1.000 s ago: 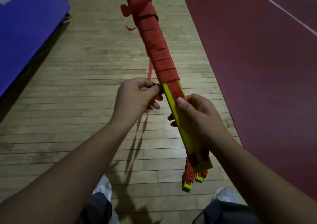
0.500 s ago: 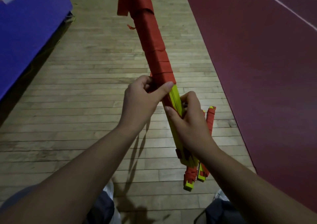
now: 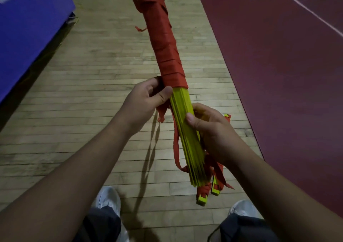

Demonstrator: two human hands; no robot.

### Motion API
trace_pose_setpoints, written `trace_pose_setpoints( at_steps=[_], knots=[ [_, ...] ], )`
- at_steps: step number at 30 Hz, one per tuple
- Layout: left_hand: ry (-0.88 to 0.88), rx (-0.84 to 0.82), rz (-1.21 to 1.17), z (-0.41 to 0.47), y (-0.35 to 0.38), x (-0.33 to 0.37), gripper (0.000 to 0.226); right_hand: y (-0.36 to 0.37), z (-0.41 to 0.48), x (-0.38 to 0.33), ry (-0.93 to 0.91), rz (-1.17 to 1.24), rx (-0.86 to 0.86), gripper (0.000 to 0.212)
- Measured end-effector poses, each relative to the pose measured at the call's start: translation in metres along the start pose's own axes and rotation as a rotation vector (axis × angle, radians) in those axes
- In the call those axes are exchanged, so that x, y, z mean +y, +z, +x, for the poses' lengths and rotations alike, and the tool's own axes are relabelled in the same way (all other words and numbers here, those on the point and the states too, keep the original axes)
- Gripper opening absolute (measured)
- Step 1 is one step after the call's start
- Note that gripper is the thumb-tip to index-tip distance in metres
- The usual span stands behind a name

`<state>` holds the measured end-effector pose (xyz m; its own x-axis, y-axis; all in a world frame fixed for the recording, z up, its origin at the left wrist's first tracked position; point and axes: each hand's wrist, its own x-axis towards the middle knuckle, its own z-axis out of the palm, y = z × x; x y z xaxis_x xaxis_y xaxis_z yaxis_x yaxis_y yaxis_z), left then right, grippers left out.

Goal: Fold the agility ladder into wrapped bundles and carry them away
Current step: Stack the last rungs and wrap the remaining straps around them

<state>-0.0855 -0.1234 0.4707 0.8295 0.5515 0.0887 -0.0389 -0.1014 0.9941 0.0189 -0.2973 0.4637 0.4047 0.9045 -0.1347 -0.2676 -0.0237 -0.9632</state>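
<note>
Red strap [image 3: 163, 43] wraps the far part of the agility ladder bundle [image 3: 187, 139]; left hand [image 3: 143, 102] and right hand [image 3: 213, 130] both have fingers [image 3: 165, 95] clamped around it.

- One agility ladder bundle [image 3: 163, 43].
- Two grips: left grip [image 3: 146, 100], right grip [image 3: 213, 132].
- Two white shoes: left shoe [image 3: 108, 199], right shoe [image 3: 243, 208].
- One blue mat [image 3: 27, 34].

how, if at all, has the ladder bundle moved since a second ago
Yes: the ladder bundle rolled about its length, stacked edges now up; against the red court edge it kept its place.
</note>
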Motion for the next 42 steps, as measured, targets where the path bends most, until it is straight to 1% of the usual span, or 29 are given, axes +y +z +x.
trace_pose_setpoints(
  at_steps=[1, 3, 5, 7, 9, 12, 14, 15, 18, 20, 22, 24, 27, 29, 32, 35, 37, 40, 42],
  knots=[
    [-0.001, -0.019, -0.008, 0.0, -0.001, 0.001, 0.034, 0.001, -0.001, -0.001, -0.016, -0.022, 0.028, 0.019],
    [-0.012, -0.042, 0.0, 0.0, -0.004, 0.004, 0.027, 0.003, -0.002, -0.003, -0.034, -0.052, 0.081, 0.021],
    [-0.028, -0.027, 0.066, 0.001, -0.005, 0.008, 0.023, 0.004, -0.001, -0.004, -0.051, -0.083, 0.141, 0.024],
    [-0.019, 0.04, 0.137, 0.0, -0.001, 0.011, 0.02, 0.004, 0.001, -0.004, -0.036, -0.124, 0.213, 0.028],
    [0.03, 0.14, 0.185, -0.003, 0.009, 0.01, 0.012, 0.004, 0.003, -0.004, -0.003, -0.186, 0.302, 0.033],
    [0.047, 0.248, 0.193, -0.01, 0.03, 0.008, 0.012, 0.006, 0.006, -0.001, -0.013, -0.397, 0.392, 0.039],
    [0.005, 0.3, 0.184, -0.012, 0.039, 0.005, 0.014, 0.01, 0.007, 0.006, -0.06, -0.549, 0.411, 0.044],
    [-0.016, 0.319, 0.188, -0.013, 0.042, 0.003, 0.018, 0.012, 0.006, 0.01, -0.079, -0.584, 0.414, 0.045],
    [-0.043, 0.355, 0.248, -0.014, 0.043, -0.001, 0.039, 0.018, 0.005, 0.018, -0.11, -0.583, 0.381, 0.046],
    [-0.04, 0.36, 0.281, -0.016, 0.042, -0.001, 0.038, 0.019, 0.004, 0.022, -0.127, -0.589, 0.355, 0.047],
    [-0.037, 0.349, 0.304, -0.017, 0.042, 0.001, 0.031, 0.02, 0.004, 0.021, -0.159, -0.611, 0.334, 0.048],
    [-0.048, 0.317, 0.287, -0.016, 0.04, 0.003, 0.022, 0.02, 0.002, 0.018, -0.163, -0.632, 0.292, 0.044],
    [-0.072, 0.258, 0.2, -0.013, 0.031, 0.005, 0.015, 0.014, -0.001, 0.0, -0.115, -0.549, 0.245, 0.029],
    [-0.079, 0.199, 0.181, -0.012, 0.026, 0.006, 0.018, 0.003, 0.001, -0.008, -0.074, -0.459, 0.277, 0.032],
    [-0.099, 0.06, 0.154, -0.014, 0.021, 0.005, 0.024, -0.016, 0.006, -0.012, 0.004, -0.276, 0.301, 0.032],
    [-0.134, -0.102, 0.105, -0.018, 0.023, 0.0, 0.031, -0.023, 0.012, -0.013, 0.016, -0.074, 0.21, 0.046],
    [-0.14, -0.198, 0.057, -0.021, 0.03, -0.007, 0.032, -0.023, 0.013, -0.016, 0.008, 0.091, 0.152, 0.05],
    [-0.169, -0.301, -0.042, -0.026, 0.037, -0.016, 0.039, -0.028, 0.013, -0.019, -0.001, 0.29, 0.064, 0.048],
    [-0.199, -0.338, -0.064, -0.027, 0.038, -0.018, 0.038, -0.034, 0.013, -0.018, 0.013, 0.343, 0.036, 0.048]
  ],
)
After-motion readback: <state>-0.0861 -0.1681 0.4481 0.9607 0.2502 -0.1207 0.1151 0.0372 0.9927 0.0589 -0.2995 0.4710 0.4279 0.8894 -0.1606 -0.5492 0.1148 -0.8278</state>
